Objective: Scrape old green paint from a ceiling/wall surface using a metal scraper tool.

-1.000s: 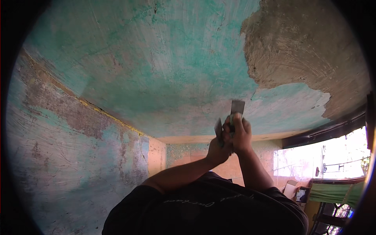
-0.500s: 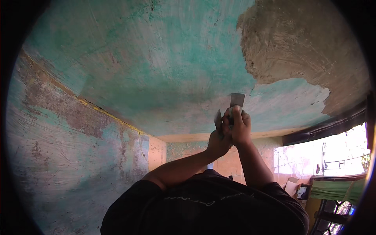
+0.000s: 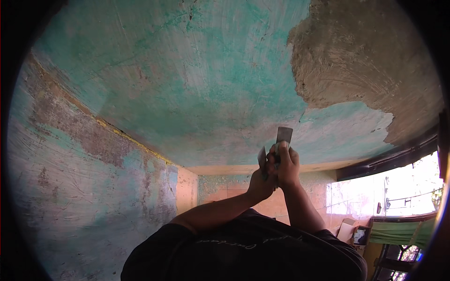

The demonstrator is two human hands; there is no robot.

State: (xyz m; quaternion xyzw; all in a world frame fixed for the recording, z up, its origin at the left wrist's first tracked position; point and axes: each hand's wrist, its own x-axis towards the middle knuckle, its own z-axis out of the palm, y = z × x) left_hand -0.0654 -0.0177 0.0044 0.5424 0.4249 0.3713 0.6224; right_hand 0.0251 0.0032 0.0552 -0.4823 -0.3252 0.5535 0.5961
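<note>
Both hands are sitting lower in the view than half a second ago, and the painted surface (image 3: 187,93) is showing slightly lower too. The right hand (image 3: 288,169) is wrapping tightly around the handle of a flat scraper (image 3: 284,134), its thumb lying up toward the blade. That scraper is standing nearly upright in front of the painted surface, below the notched edge of the brown patch (image 3: 349,56); whether it is touching, I cannot tell. The left hand (image 3: 261,184) is pressing close against the right one, its fingers folding around a second scraper (image 3: 262,158), whose narrow-looking blade is tilting slightly left.

Both blades are looking grey, thin and straight-sided, the right one showing a broad rectangular face. The painted surface is wearing streaky, scuffed turquoise and chalky grey, while the brown patch is exposing a rough, swirled, earthy texture along a ragged border. At left, the mottled wall (image 3: 89,187) is showing scratched bluish-grey and brown areas, with a crooked yellow line (image 3: 133,140) running along its upper edge.
</note>
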